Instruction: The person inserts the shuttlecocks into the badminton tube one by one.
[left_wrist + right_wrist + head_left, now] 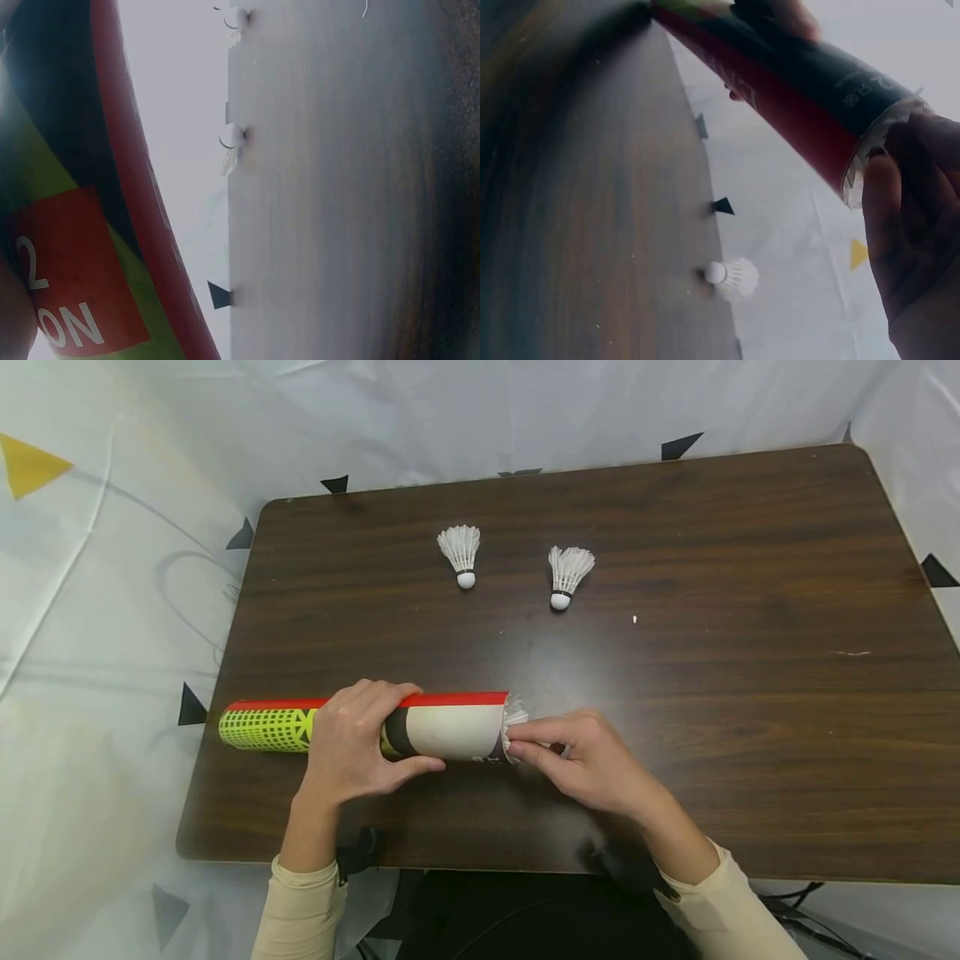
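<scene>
A long shuttlecock tube [453,731], yellow-green, black, white and red, lies sideways in front of me in the head view. My left hand [352,735] grips it around its middle, thumb along the near side. White feathers [515,710] of a shuttlecock show at the tube's right-hand mouth. There my right hand [588,758] pinches that shuttlecock with thumb and fingers; most of it is hidden by the hand and the tube wall. In the right wrist view the fingers [883,187] are right at the tube's rim [853,176].
Two white shuttlecocks lie farther back on the brown table [750,693]: one on the left [460,552], another on the right [568,572]. A tiny white scrap [634,619] lies right of them. White sheeting [465,418] hangs behind the table.
</scene>
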{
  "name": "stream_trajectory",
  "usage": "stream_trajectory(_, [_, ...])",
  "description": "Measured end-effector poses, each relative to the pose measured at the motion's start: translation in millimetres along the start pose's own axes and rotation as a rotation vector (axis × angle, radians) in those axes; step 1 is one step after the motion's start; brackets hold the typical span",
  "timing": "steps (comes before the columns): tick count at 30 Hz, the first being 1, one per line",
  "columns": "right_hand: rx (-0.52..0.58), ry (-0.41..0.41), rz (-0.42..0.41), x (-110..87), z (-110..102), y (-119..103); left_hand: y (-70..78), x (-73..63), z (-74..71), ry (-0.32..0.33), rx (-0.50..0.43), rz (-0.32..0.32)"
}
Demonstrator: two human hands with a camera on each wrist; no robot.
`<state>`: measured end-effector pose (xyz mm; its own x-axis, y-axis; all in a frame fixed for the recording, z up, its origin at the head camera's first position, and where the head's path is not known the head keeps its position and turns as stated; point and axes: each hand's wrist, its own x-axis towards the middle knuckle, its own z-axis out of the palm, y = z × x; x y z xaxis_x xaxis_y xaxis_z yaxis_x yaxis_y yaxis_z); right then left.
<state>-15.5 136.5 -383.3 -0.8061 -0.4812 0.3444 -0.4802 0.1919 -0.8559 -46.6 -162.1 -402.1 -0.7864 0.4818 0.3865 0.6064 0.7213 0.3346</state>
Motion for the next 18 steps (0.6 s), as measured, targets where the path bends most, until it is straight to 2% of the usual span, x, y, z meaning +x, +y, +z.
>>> stream_trajectory(8, [0.031,-0.099,0.115,11.4,-0.5,2.0,0.7,0.2,0.3,0.001,-0.004,-0.002])
stream_trajectory(18, [-0.049,-0.092,0.038,29.8,8.6,11.4,-0.1,0.9,0.7,0.017,-0.001,0.01])
